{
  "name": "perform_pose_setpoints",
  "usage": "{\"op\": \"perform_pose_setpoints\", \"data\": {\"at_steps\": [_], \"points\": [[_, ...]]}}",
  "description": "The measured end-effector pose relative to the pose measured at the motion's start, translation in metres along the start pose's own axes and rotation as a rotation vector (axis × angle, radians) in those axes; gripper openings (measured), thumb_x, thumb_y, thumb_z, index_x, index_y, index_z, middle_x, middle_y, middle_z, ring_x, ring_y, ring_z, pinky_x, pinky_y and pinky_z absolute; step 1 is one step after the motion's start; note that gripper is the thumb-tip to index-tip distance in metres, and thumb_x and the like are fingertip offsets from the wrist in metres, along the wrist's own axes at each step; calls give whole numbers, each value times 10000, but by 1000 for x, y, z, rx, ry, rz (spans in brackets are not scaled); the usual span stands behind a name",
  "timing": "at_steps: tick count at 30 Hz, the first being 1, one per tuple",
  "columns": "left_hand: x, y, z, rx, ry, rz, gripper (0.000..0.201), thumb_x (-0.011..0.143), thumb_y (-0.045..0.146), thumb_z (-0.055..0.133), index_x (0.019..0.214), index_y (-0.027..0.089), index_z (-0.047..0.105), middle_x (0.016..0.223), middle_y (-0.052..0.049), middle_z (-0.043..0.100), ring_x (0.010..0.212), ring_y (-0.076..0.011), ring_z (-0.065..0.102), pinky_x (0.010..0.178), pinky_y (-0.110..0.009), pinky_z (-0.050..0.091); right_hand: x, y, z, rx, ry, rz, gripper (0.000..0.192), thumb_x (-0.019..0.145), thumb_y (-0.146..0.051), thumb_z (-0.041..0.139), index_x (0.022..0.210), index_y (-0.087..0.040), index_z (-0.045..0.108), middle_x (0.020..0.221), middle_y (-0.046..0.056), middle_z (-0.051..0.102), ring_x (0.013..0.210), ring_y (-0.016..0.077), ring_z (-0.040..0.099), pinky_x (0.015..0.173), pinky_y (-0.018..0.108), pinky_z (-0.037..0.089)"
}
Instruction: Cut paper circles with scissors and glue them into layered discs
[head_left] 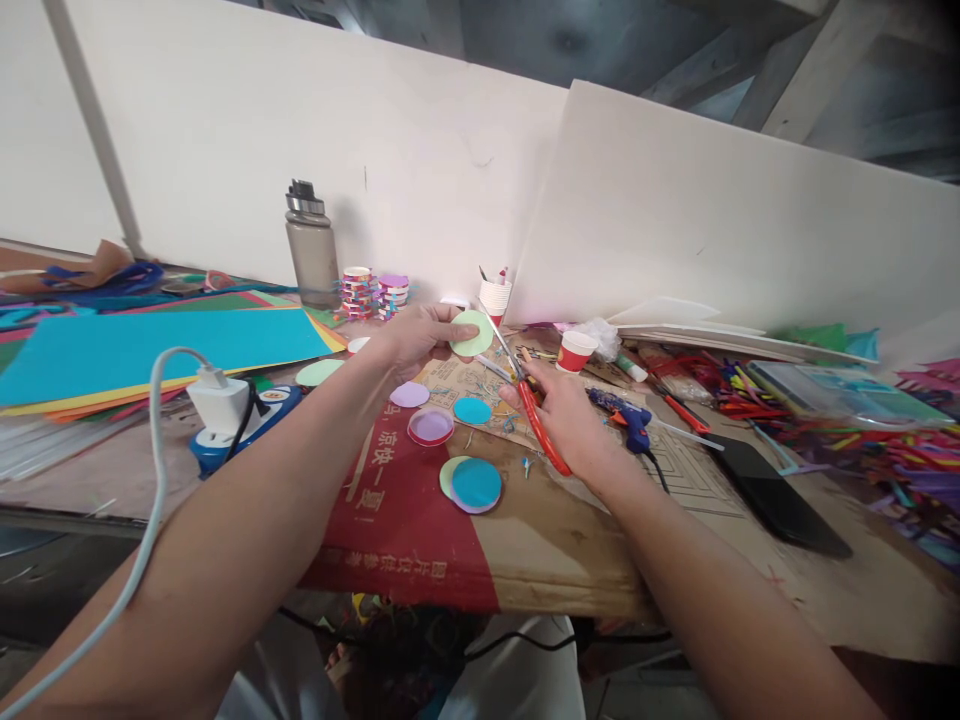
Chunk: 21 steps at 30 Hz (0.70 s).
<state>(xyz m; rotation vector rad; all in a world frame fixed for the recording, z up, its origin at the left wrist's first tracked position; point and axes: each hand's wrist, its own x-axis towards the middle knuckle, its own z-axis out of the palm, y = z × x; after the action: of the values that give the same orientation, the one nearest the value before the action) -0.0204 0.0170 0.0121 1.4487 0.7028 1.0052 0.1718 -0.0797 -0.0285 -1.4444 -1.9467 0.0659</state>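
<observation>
Pinching a pale green paper circle (pixel 472 333) in our left hand (pixel 421 335), we held it just above the cardboard sheet (pixel 540 540), while our right hand (pixel 564 415) was closed around the red-handled scissors (pixel 534 408), blades parted toward the disc. We judged a loose pinch could let the disc twist and spoil the cut, or the tips could nick our left fingers (pixel 457 330). Blue and purple circles (pixel 475 485) lay on that cardboard.

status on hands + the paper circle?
Left hand holds pale green paper circle. Right hand grips red scissors, blades at the circle's edge. Cut circles lie below, clear.
</observation>
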Motion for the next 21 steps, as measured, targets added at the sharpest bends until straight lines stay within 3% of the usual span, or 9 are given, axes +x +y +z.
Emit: {"op": "perform_pose_setpoints", "data": {"at_steps": [7, 14, 21], "points": [[1, -1, -2, 4, -2, -11, 184, 612, 210, 830, 648, 125, 671, 650, -66, 680, 538, -118, 587, 527, -230, 428, -1, -1, -1, -5, 6, 9, 297, 869, -509, 535, 841, -215, 573, 738, 34, 621, 655, 168, 470, 610, 279, 354], [2, -5, -2, -2, -47, 21, 201, 617, 249, 840, 672, 128, 690, 643, -60, 675, 552, -112, 590, 495, -204, 390, 1, 5, -2, 121, 74, 105, 399, 881, -580, 478, 722, -214, 492, 585, -29, 475, 557, 124, 394, 545, 258, 321], [-1, -9, -2, 28, -208, -15, 212, 618, 264, 837, 755, 145, 729, 699, -71, 689, 575, -117, 592, 494, -204, 389, 7, 21, 4, 268, 123, 161, 445, 848, -661, 465, 748, -228, 478, 546, -35, 476, 523, 134, 459, 507, 257, 373]]}}
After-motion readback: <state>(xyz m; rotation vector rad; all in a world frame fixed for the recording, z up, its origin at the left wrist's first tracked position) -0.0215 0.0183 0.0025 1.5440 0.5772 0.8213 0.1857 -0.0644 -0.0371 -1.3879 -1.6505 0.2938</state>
